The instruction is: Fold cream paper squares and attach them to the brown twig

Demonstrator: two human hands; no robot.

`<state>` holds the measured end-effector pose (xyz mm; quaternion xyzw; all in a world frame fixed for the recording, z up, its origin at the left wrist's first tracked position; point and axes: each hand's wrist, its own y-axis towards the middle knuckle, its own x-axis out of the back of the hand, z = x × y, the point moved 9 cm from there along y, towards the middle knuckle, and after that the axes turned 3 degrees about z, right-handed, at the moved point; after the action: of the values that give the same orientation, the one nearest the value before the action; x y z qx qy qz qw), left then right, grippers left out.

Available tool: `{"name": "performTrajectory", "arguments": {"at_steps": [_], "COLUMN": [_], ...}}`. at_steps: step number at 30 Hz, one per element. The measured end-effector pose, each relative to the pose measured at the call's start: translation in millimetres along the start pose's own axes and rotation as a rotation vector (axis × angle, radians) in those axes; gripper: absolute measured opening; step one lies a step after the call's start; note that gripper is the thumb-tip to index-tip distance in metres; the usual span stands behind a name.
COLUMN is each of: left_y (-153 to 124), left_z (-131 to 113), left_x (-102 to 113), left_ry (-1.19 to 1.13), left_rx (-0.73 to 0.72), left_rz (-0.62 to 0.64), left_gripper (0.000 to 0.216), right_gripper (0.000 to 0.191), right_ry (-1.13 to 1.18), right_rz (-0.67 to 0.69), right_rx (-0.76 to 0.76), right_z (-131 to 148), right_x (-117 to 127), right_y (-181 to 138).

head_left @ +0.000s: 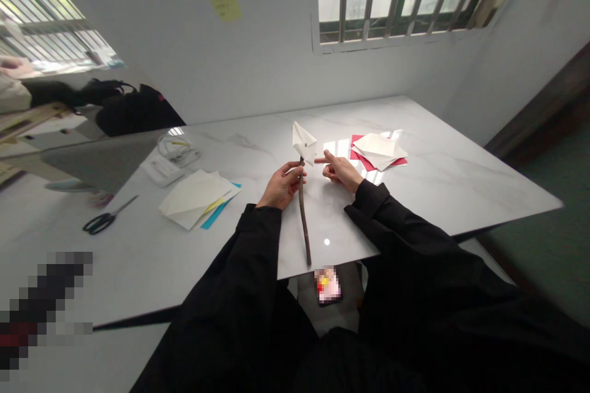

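Note:
My left hand [282,185] is closed round a thin brown stick [304,227], held upright over the white marble table [437,184]. A folded white paper shape [303,142] sits on the stick's top end. My right hand [340,170] is just right of it, index finger stretched out and pointing at the paper, the other fingers curled in with nothing in them. Both arms wear black sleeves.
A stack of white, yellow and blue paper sheets [198,198] lies to the left, black scissors [107,217] further left. White folded paper on red sheets [378,151] lies to the right. A white cable and box [170,156] sit behind; a phone [328,285] rests below the table edge.

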<state>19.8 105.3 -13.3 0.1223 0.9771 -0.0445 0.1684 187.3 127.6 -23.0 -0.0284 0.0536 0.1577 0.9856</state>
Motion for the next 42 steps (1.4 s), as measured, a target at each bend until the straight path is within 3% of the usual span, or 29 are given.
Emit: {"name": "performTrajectory", "arguments": {"at_steps": [3, 10, 16, 23, 26, 31, 35, 39, 42], "left_y": [-0.7, 0.4, 0.8, -0.7, -0.5, -0.5, 0.9, 1.5, 2.1], "left_z": [-1.2, -0.4, 0.6, -0.6, -4.9, -9.8, -8.5, -5.7, -6.6], "left_x": [0.1, 1.0, -0.2, -0.4, 4.3, 25.3, 21.2, 15.3, 24.3], "left_ry": [-0.005, -0.021, 0.001, -0.012, -0.087, -0.259, -0.222, -0.206, -0.291], "left_rx": [-0.001, -0.001, -0.001, -0.009, -0.036, -0.081, -0.086, -0.076, -0.077], "left_rz": [-0.017, -0.031, 0.000, -0.011, -0.045, -0.213, -0.185, -0.152, -0.206], "left_gripper": [0.051, 0.053, 0.052, 0.049, 0.044, 0.029, 0.029, 0.029, 0.023], "right_gripper": [0.068, 0.054, 0.058, 0.062, 0.060, 0.064, 0.062, 0.052, 0.052], "right_ry": [-0.003, 0.016, 0.011, 0.019, 0.011, -0.233, -0.358, -0.410, -0.387], "right_rz": [0.133, -0.160, -0.125, -0.188, -0.112, 0.225, 0.438, 0.496, 0.471], "right_rx": [-0.017, 0.096, 0.039, 0.017, 0.023, 0.006, 0.012, 0.027, 0.028], "right_z": [-1.9, 0.8, -0.9, -1.1, 0.5, 3.6, 7.7, 10.6, 10.0], "right_x": [-14.5, 14.0, 14.5, 18.9, 13.8, -16.2, -37.2, -44.4, -42.6], "right_y": [-1.8, 4.2, 4.2, 3.1, 2.6, -7.1, -20.6, -24.7, -22.4]}}
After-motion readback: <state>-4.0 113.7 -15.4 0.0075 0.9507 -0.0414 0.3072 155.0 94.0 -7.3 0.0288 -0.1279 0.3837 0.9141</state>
